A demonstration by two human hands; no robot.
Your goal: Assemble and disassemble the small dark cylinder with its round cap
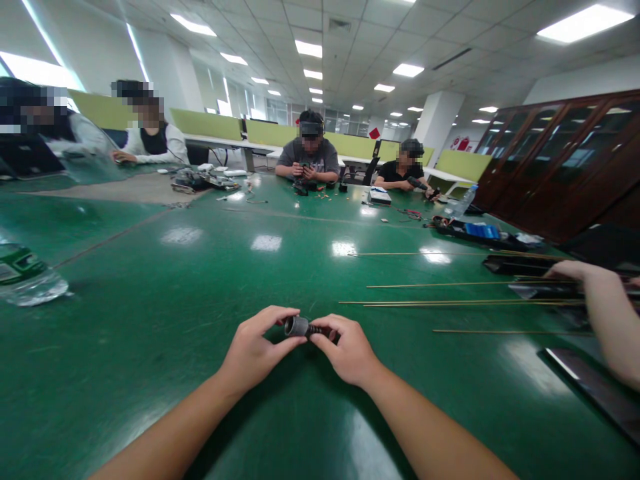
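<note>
My left hand (260, 343) pinches a short grey metal sleeve (297, 326) between thumb and fingers. The sleeve lies nearly level, its round open end turned to the left. My right hand (347, 347) is closed on a dark, ridged metal shaft (315, 329), which lines up with the sleeve's right end. Whether the ridges are a thread or a spring I cannot make out. My right fingers hide the far end of the shaft. Both hands are held close together just above the green tabletop (200, 287).
Several thin brass-coloured rods (425, 286) lie to the right, near another person's arm (605, 313). A dark flat device (590, 387) is at the right edge, a water bottle (30, 277) at the left. Across the table sit several people, with a black tray (455, 230) and loose tools.
</note>
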